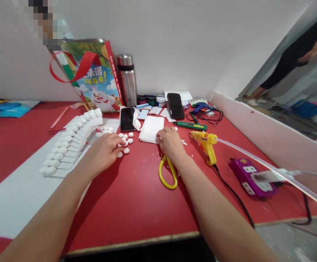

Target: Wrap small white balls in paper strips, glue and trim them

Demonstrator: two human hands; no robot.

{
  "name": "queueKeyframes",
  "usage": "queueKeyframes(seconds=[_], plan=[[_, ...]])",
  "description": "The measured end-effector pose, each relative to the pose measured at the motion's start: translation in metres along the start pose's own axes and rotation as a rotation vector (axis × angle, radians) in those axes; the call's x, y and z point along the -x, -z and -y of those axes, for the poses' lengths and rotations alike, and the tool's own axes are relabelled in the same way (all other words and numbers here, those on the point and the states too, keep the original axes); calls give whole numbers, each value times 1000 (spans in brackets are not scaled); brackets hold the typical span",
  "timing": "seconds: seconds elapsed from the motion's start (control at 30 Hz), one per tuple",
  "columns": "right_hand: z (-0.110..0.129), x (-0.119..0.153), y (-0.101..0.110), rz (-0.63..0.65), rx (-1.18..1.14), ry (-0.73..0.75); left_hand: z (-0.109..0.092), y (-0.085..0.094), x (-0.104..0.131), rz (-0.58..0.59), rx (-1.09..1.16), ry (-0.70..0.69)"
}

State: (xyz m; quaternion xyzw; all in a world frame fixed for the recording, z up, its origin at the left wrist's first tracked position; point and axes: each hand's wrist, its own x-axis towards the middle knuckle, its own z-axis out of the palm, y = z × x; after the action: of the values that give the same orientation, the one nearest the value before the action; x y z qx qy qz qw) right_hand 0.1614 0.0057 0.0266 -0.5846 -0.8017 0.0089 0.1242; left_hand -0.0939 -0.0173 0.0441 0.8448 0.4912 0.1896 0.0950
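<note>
My left hand (105, 151) is among loose white round pieces (126, 150), its fingertips closed on one of them. Just left stands a curved, stepped white structure (72, 145), its upper edge lined with similar round pieces. My right hand (171, 143) rests with curled fingers at the lower right corner of a stack of white square sheets (151, 128); what its fingertips hold, if anything, is hidden. The yellow handle of a cutting tool (167, 178), likely scissors, shows below that hand, and its front end is covered.
Right of my hands lie a yellow glue gun (209, 145) with a long clear stick, a green pen-like tool (190, 126) and a purple power box (252, 178). Behind are phones (127, 119), paint jars (151, 100), a steel thermos (127, 80) and a gift box (92, 80). A person (292, 60) stands beyond the partition.
</note>
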Motion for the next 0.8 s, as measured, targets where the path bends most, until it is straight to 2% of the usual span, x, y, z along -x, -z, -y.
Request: queueKeyframes(seconds=[0.17, 0.3, 0.5, 0.67, 0.73, 0.8], plan=[[0, 1, -1, -17, 15, -17, -1, 5, 8, -18, -20, 8], [-1, 0, -4, -47, -2, -24, -9, -5, 9, 42, 10, -49], [-3, 2, -6, -130, -147, -88, -6, -17, 8, 28, -27, -78], [-12, 1, -5, -327, -496, -252, 3, -16, 12, 8, -3, -47], [-16, 0, -3, -383, -745, -336, 1, -12, 11, -8, 39, -25], [-18, -1, 2, -404, -1088, -388, -8, -8, 7, -48, 103, 4]])
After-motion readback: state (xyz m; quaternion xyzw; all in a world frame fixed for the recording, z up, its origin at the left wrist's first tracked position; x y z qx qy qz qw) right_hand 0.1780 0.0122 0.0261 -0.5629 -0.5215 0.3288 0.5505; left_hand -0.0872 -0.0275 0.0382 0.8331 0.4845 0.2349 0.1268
